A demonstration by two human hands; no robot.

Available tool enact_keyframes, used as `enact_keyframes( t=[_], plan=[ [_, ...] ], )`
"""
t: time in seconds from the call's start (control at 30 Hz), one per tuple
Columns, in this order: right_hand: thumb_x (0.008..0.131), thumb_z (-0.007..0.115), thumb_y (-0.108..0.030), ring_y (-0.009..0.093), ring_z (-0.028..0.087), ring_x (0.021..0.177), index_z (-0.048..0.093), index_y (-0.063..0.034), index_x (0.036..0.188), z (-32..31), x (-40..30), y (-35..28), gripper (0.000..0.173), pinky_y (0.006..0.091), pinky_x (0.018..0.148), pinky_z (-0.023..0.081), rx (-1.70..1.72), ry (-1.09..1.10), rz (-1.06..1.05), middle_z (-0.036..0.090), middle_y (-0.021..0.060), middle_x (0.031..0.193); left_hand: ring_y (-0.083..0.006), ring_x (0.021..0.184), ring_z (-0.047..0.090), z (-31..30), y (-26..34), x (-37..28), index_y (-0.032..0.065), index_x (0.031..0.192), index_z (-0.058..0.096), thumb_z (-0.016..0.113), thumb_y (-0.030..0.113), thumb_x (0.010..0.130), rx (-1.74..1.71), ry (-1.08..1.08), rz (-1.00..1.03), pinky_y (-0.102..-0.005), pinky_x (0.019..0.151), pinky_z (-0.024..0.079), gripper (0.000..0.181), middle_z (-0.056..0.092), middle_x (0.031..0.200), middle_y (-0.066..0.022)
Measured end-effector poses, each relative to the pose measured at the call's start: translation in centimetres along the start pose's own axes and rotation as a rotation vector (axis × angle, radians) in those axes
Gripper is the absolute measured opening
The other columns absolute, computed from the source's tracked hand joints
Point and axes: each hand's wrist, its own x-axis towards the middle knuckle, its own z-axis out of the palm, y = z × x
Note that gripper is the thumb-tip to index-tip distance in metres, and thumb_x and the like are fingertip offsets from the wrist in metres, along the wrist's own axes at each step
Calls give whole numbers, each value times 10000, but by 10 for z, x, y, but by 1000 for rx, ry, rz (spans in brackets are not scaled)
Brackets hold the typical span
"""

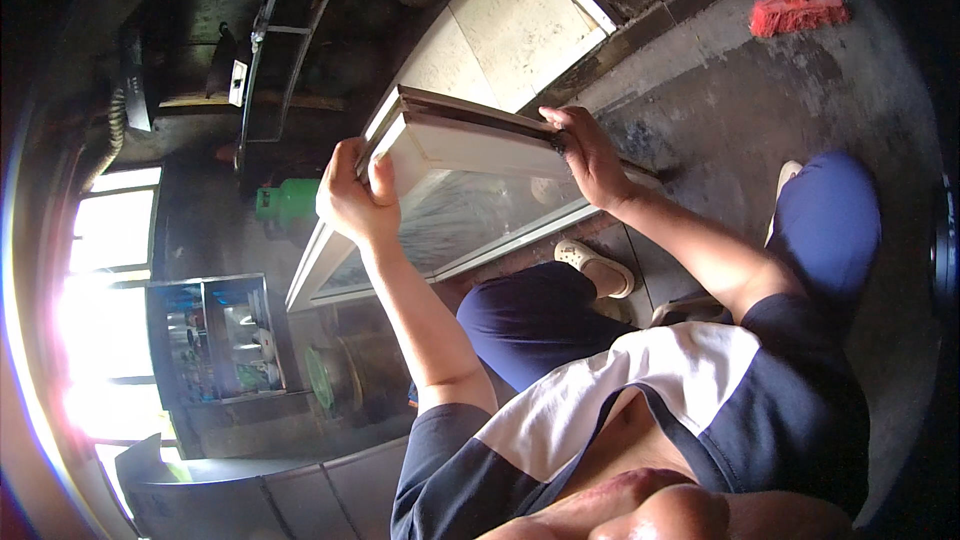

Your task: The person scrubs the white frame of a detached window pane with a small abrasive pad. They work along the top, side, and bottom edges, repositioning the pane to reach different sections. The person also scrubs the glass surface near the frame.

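A white-framed glass panel [480, 202] with a dark groove along its far edge stands tilted in front of my bent legs. My left hand [360, 195] grips its white frame close to the far left corner, with the thumb on the near face. Along the same far edge, to the right, my right hand [592, 157] grasps the frame over the dark groove. The glass looks cloudy and streaked. Parts of the far face and the lower right end are hidden.
Beyond the panel is a pale tiled surface [495, 37]. A red broom [801, 11] stands at the far right. To the left are a green gas cylinder [292, 202], a metal ladder-like frame [289, 28] and a glass-fronted cabinet [225, 341]. My foot wears a beige clog [619, 277].
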Motion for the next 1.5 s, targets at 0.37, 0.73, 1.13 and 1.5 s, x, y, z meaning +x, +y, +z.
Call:
enact_keyframes(
  t=[0.37,0.73,1.13,1.5],
  plan=[
    [992,425,-124,229,567,997,509,-18,1238,26,112,-88,280,314,861,447,254,-89,-193,556,145,1125,-327,602,595,0,3,4,82,801,613,520,633,813,-31,14,-13,-364,529,456,559,590,660,-101],
    [950,486,-101,299,565,979,493,-5,1229,6,30,-18,295,367,878,445,114,9,-55,556,168,1043,-323,595,590,-2,5,2,74,799,616,514,637,813,-28,9,-31,-366,525,450,572,587,652,-95],
    [918,524,-75,316,567,932,521,-23,1152,34,106,-98,240,384,819,469,238,69,-235,541,159,992,-319,600,589,-5,6,0,90,792,605,517,623,815,-25,-5,-26,-371,522,442,541,587,660,-85],
    [939,474,-51,303,558,969,507,-14,1131,15,50,-44,198,370,842,451,142,29,-177,541,161,1009,-316,616,596,-7,6,-3,93,800,614,532,595,812,-13,-1,-36,-369,535,450,508,594,682,-90]
  ],
)
